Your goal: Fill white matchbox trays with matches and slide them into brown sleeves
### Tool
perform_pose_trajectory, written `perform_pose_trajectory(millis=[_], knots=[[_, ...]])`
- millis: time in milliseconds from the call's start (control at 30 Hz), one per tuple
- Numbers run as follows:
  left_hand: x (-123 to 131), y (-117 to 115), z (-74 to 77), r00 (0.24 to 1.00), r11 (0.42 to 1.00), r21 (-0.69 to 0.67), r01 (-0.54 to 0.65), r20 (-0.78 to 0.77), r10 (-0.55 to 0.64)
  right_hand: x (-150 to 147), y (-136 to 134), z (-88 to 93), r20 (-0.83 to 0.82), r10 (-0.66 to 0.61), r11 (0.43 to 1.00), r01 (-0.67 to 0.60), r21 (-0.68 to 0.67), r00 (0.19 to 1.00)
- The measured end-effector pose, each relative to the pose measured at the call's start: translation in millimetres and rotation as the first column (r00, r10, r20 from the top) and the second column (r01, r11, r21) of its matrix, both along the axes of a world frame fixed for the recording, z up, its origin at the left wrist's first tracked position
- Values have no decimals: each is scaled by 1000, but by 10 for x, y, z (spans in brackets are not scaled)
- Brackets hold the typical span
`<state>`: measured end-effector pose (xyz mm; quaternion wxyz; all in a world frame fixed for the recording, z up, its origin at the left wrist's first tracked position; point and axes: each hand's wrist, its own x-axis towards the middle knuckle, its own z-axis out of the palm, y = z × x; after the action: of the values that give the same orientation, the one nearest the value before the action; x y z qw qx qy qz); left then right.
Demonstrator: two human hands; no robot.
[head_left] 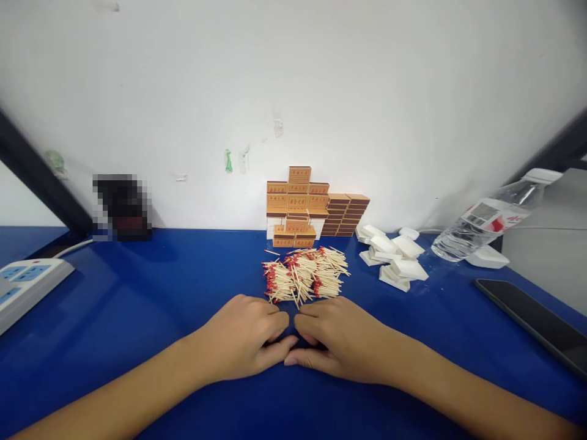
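Note:
My left hand [245, 336] and my right hand [342, 339] rest on the blue table [192, 275], each curled into a loose fist. Their thumbs meet at the tips, and nothing shows in either hand. Just beyond the knuckles lies a loose heap of red-tipped matches [302, 275]. Behind the heap, printed matchboxes [298, 201] are stacked in a stepped pile against the wall. To its right stand two columns of matchboxes [345, 214] with their brown sides showing. Several white matchbox trays [394, 253] lie jumbled farther right.
A water bottle [490, 217] leans at the right, with a white object [488, 257] by its base. A dark phone [536, 321] lies nearer the right edge. At the left are a power strip [32, 284] with a cable and a dark, pixelated object [123, 206]. A white wall [206, 110] closes the back.

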<state>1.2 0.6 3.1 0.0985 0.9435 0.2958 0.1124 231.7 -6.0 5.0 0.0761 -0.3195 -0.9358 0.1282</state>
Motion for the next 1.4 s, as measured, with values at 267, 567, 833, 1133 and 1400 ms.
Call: perform_pose_trajectory(millis=[267,567,833,1133,1400], knots=[[-4,17,-12,1000,1000,13,1,7,-1,-1,-1,-11,3,-4,1000,4,5,1000],[-12,3,-8,1000,1000,13,3,5,-3,-3,-10,-1,7,-5,1000,5,2,1000],[-15,-1,-21,1000,1000,20,0,0,0,-3,-5,-21,-10,-5,1000,5,8,1000],[-11,-1,-10,1000,1000,28,3,-4,-3,-8,-9,10,18,-4,1000,4,5,1000],[3,7,15,1000,1000,22,3,-7,-2,-11,-10,8,13,-7,1000,7,0,1000]])
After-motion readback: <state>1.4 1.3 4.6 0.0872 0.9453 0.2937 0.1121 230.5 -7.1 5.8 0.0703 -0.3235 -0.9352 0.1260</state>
